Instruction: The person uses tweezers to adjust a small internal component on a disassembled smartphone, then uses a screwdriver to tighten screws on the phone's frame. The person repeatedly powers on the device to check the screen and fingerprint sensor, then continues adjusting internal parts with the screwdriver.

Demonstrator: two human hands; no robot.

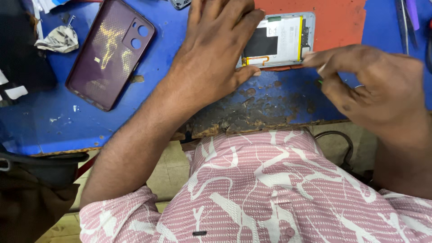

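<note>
**Hands on an opened phone at a worn blue table**

Blue and badly chipped along its near edge, the table [148, 96] carries an orange mat [337, 20] under the work. On that mat lies an opened phone [281, 40], back removed, its battery and inner parts showing. The left hand [216, 49] lies flat over the phone's left part, fingers spread and pressing down, thumb along the lower edge. The right hand [369, 85] is just right of the phone, its fingers curled and its forefinger tip touching the lower right corner; whether it pinches anything small there cannot be told. The two hands sit apart, the phone between them. Left of the left hand, well clear of it, a maroon back cover [110, 51] lies on the table with its camera cutouts up, and a crumpled scrap of paper [58, 39] sits beyond that
</note>
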